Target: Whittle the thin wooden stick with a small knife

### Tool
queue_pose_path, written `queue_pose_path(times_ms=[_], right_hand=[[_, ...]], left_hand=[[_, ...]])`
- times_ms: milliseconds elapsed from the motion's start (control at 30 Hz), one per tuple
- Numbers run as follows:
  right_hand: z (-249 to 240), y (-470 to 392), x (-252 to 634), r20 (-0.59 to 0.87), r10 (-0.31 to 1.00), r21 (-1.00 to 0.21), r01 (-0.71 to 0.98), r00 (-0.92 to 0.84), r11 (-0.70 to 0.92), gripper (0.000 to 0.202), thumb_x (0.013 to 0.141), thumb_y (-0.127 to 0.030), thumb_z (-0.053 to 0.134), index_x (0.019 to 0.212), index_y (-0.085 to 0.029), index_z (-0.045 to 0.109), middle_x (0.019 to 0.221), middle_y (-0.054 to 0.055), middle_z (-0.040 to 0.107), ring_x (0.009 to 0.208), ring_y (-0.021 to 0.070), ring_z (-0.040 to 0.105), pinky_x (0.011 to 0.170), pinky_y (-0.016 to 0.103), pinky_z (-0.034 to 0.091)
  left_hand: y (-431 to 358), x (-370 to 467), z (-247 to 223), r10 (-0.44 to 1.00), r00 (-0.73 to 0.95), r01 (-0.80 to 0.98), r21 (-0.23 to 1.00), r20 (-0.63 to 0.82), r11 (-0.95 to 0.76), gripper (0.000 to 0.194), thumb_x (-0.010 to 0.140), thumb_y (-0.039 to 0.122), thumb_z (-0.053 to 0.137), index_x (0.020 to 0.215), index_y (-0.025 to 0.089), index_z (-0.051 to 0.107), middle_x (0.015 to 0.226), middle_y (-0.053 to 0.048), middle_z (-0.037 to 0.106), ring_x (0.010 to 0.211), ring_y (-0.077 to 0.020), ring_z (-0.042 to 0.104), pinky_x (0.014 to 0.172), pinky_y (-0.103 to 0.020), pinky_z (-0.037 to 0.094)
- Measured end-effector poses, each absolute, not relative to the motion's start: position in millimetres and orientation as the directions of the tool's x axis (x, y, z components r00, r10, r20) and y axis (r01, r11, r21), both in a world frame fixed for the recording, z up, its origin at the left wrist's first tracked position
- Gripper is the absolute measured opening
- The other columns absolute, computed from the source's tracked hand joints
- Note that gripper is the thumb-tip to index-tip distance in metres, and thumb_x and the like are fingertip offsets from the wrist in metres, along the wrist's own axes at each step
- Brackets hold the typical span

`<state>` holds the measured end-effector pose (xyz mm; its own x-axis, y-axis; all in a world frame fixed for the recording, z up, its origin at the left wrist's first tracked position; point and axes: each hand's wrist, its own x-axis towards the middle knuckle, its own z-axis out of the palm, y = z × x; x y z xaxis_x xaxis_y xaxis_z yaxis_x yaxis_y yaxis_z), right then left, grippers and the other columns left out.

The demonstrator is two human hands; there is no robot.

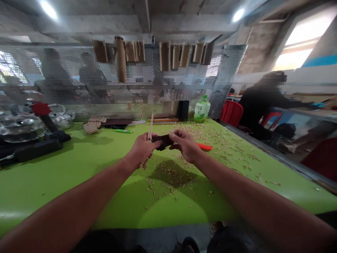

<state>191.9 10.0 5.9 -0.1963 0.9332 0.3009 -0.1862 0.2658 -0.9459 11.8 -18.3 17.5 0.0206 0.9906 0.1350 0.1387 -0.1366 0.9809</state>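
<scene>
Between my two hands, above the table, is a dark brown piece of sandpaper [163, 142], held at both ends. My left hand [142, 149] is closed on its left end and also keeps a slim, pale wooden stick [151, 127] pointing upward. The stick widens near the fingers, and its lower end is hidden. My right hand [184, 144] pinches the sandpaper's right end between thumb and fingers. Just beyond the right wrist lies an orange-red handled tool [204, 146], partly covered. Below the hands, curled wood shavings [172, 175] lie in their shadow.
Shavings cover much of the right side of the green table [110, 207]. Along the back stand a green tea bottle [202, 109] and a black box [183, 110]; a green cutter [123, 131] lies left. Glass kettles [22, 123] stand far left. A person [259, 102] sits right.
</scene>
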Motion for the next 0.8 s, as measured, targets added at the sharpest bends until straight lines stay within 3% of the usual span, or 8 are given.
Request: queue_pose_path(times_ms=[100,233,300,367,467,533,633,800], right_hand=[[12,12,201,0.068,0.983,-0.963,-0.268,-0.173,0.020,0.043,0.077,-0.063,0.061,0.074,-0.021,0.052,0.063,-0.002,0.056,0.055,0.0125,0.054,0.049,0.026,0.048],[15,9,202,-0.172,0.897,-0.945,-0.189,-0.407,-0.267,0.059,0.083,-0.075,0.038,0.074,-0.019,0.055,0.061,0.001,0.059,0.048,0.0151,0.056,0.044,0.030,0.046],[13,6,197,-0.127,0.846,-0.938,-0.214,-0.517,-0.272,0.055,0.083,-0.071,0.044,0.080,-0.019,0.059,0.066,0.002,0.062,0.055,0.0158,0.061,0.049,0.030,0.049],[11,4,192,-0.028,0.842,-0.944,-0.262,-0.539,-0.199,0.038,0.081,-0.056,0.061,0.087,-0.019,0.062,0.071,0.000,0.064,0.061,0.0145,0.064,0.055,0.028,0.050],[7,4,189,0.017,0.880,-0.962,-0.247,-0.474,-0.114,0.024,0.072,-0.035,0.076,0.083,-0.019,0.062,0.067,-0.002,0.063,0.058,0.0120,0.062,0.056,0.026,0.050],[6,4,190,-0.009,0.897,-0.971,-0.210,-0.442,-0.114,0.022,0.068,-0.029,0.078,0.076,-0.018,0.060,0.066,-0.001,0.063,0.056,0.0120,0.061,0.054,0.026,0.050],[8,2,190,-0.047,0.899,-0.968,-0.203,-0.435,-0.149,0.019,0.069,-0.027,0.075,0.075,-0.019,0.059,0.068,-0.002,0.063,0.060,0.0141,0.063,0.052,0.027,0.050],[7,-1,184,0.012,0.893,-0.955,-0.270,-0.450,-0.123,0.020,0.079,-0.039,0.067,0.080,-0.020,0.060,0.073,0.000,0.065,0.070,0.0143,0.064,0.061,0.027,0.051]], left_hand=[[-15,10,19,0.970,-0.062,0.162,0.961,0.234,-0.222,0.018,0.071,0.022,0.073,0.087,0.018,0.067,0.051,0.006,0.050,0.038,-0.0049,0.038,0.039,-0.018,0.033],[-15,11,19,0.785,-0.042,0.309,0.755,0.618,-0.578,0.009,0.066,0.011,0.073,0.068,0.018,0.070,0.074,0.000,0.059,0.068,-0.0106,0.057,0.064,-0.023,0.048],[-14,12,17,0.715,0.023,0.338,0.668,0.699,-0.663,0.010,0.066,0.010,0.073,0.068,0.020,0.072,0.079,-0.001,0.060,0.075,-0.0122,0.058,0.070,-0.024,0.048],[-13,13,13,0.726,0.080,0.345,0.665,0.683,-0.663,0.009,0.068,0.013,0.072,0.069,0.021,0.074,0.077,-0.002,0.062,0.074,-0.0128,0.059,0.070,-0.025,0.048],[-9,12,8,0.831,0.116,0.361,0.756,0.544,-0.546,0.003,0.069,0.019,0.072,0.071,0.020,0.074,0.071,-0.001,0.065,0.069,-0.0137,0.060,0.066,-0.025,0.047],[-7,12,5,0.886,0.126,0.358,0.813,0.446,-0.459,0.004,0.069,0.021,0.072,0.072,0.019,0.073,0.069,-0.001,0.066,0.066,-0.0142,0.060,0.063,-0.025,0.047],[-6,14,3,0.866,0.155,0.343,0.796,0.476,-0.499,0.002,0.069,0.020,0.070,0.070,0.019,0.072,0.074,-0.003,0.068,0.072,-0.0160,0.061,0.068,-0.026,0.048],[-9,14,3,0.763,0.187,0.461,0.630,0.619,-0.624,0.012,0.074,0.017,0.064,0.064,0.021,0.069,0.074,-0.004,0.064,0.074,-0.0168,0.059,0.070,-0.027,0.046]])
